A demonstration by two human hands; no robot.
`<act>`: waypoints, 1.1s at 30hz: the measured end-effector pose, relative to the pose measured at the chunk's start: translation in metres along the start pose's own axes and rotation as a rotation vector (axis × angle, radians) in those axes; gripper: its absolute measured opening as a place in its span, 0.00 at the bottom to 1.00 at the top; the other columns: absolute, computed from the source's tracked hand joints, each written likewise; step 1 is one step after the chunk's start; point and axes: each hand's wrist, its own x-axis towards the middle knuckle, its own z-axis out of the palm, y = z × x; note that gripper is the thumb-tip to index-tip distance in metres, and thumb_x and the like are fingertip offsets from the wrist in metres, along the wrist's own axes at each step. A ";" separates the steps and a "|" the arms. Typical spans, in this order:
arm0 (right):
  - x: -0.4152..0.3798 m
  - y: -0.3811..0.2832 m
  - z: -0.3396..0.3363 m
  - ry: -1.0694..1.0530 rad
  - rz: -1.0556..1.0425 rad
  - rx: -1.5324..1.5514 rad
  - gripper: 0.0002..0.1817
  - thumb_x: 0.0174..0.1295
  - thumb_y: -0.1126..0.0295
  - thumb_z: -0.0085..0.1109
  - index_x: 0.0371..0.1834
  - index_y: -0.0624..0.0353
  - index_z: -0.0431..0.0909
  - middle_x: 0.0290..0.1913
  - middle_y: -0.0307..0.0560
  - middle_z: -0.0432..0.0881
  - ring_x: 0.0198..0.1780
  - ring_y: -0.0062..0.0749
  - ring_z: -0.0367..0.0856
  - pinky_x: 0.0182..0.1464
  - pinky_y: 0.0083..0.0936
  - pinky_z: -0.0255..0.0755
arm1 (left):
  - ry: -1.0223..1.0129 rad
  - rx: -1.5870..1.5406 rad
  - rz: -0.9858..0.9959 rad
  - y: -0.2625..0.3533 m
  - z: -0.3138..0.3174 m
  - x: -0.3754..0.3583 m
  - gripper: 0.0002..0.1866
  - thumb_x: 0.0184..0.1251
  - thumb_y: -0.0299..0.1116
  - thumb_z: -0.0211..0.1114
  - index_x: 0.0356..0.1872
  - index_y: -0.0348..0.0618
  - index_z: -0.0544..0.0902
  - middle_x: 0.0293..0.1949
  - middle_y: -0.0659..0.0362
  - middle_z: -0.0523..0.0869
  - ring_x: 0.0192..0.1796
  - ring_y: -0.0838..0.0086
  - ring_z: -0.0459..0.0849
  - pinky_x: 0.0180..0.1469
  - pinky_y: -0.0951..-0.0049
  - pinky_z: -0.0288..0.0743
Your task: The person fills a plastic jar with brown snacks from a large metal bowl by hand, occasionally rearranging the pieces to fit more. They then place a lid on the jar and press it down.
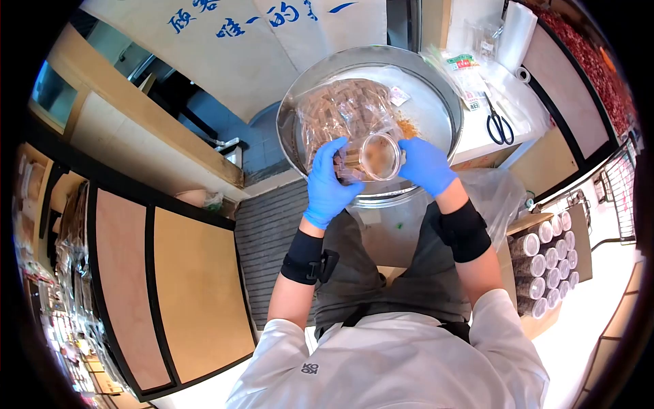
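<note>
A large round metal tray [443, 82] stands in front of me. In it lies a clear plastic bag of brown strips [347, 109], with orange-brown crumbs [407, 128] to its right. My left hand [330, 183], in a blue glove, has its fingers and thumb around brown strips at the bag's near end. My right hand [426, 165], also blue-gloved, grips a round clear jar [381, 157] by its right side. The jar is tilted with its round end facing up, close beside the strips. Its inside looks brownish and blurred.
Black scissors [499, 128] and plastic packets [464, 71] lie on the white surface at right, near a plastic roll [516, 37]. Several filled jars [545, 262] are stacked at lower right. Wooden cabinet panels [197, 293] stand at left.
</note>
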 end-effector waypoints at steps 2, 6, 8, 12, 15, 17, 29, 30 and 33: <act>0.010 0.010 0.013 -0.037 -0.004 -0.020 0.14 0.51 0.62 0.67 0.37 0.56 0.81 0.38 0.55 0.85 0.45 0.51 0.85 0.46 0.43 0.78 | 0.005 0.014 0.019 0.001 0.000 0.001 0.43 0.38 0.23 0.78 0.64 0.42 0.71 0.55 0.53 0.77 0.59 0.64 0.80 0.63 0.67 0.74; 0.014 0.007 0.017 -0.040 0.047 -0.084 0.15 0.49 0.62 0.68 0.36 0.57 0.80 0.37 0.55 0.85 0.45 0.51 0.85 0.45 0.44 0.78 | -0.005 0.020 -0.008 0.004 -0.001 0.001 0.43 0.38 0.23 0.78 0.64 0.42 0.71 0.55 0.53 0.77 0.60 0.65 0.79 0.64 0.67 0.74; 0.011 0.005 0.014 -0.021 0.032 -0.072 0.15 0.49 0.61 0.69 0.36 0.57 0.80 0.37 0.55 0.85 0.44 0.51 0.85 0.45 0.44 0.78 | -0.006 0.013 -0.018 0.003 -0.001 0.001 0.43 0.39 0.23 0.78 0.64 0.42 0.71 0.55 0.53 0.77 0.60 0.64 0.79 0.64 0.67 0.74; 0.008 0.001 0.009 0.026 -0.041 -0.035 0.16 0.53 0.59 0.68 0.40 0.56 0.81 0.38 0.54 0.86 0.43 0.51 0.85 0.45 0.44 0.78 | -0.005 0.008 0.001 0.001 -0.001 0.001 0.43 0.39 0.23 0.78 0.64 0.42 0.71 0.56 0.53 0.77 0.60 0.64 0.79 0.64 0.67 0.74; 0.008 -0.009 -0.001 -0.025 -0.138 0.094 0.15 0.57 0.60 0.64 0.44 0.53 0.82 0.40 0.52 0.86 0.44 0.51 0.85 0.45 0.44 0.78 | -0.006 0.005 -0.001 -0.001 0.000 0.000 0.43 0.40 0.24 0.79 0.64 0.42 0.71 0.56 0.53 0.77 0.60 0.64 0.80 0.64 0.67 0.74; 0.014 -0.001 0.010 0.025 -0.179 0.141 0.14 0.59 0.61 0.63 0.46 0.51 0.82 0.41 0.51 0.86 0.45 0.51 0.85 0.45 0.44 0.78 | 0.000 0.015 0.010 -0.004 0.001 0.001 0.43 0.40 0.24 0.79 0.64 0.42 0.71 0.56 0.53 0.77 0.60 0.64 0.80 0.64 0.67 0.74; 0.043 0.015 0.063 -0.003 -0.305 0.131 0.16 0.60 0.57 0.62 0.48 0.50 0.83 0.44 0.52 0.86 0.45 0.51 0.85 0.46 0.42 0.80 | 0.011 0.057 0.018 -0.004 0.002 0.000 0.43 0.40 0.26 0.80 0.64 0.42 0.71 0.56 0.53 0.78 0.58 0.65 0.80 0.62 0.67 0.75; 0.042 0.015 0.065 0.005 -0.366 0.161 0.17 0.59 0.57 0.63 0.48 0.51 0.83 0.44 0.52 0.86 0.45 0.51 0.86 0.46 0.43 0.80 | 0.006 0.046 0.014 -0.004 0.003 0.000 0.43 0.40 0.26 0.80 0.64 0.42 0.71 0.56 0.53 0.77 0.58 0.65 0.80 0.62 0.67 0.75; 0.044 0.020 0.069 0.055 -0.396 0.132 0.19 0.57 0.56 0.65 0.48 0.54 0.83 0.42 0.54 0.87 0.43 0.52 0.86 0.46 0.42 0.80 | -0.006 0.023 0.003 -0.004 0.003 -0.001 0.42 0.40 0.26 0.80 0.64 0.42 0.71 0.56 0.53 0.77 0.58 0.65 0.80 0.62 0.67 0.75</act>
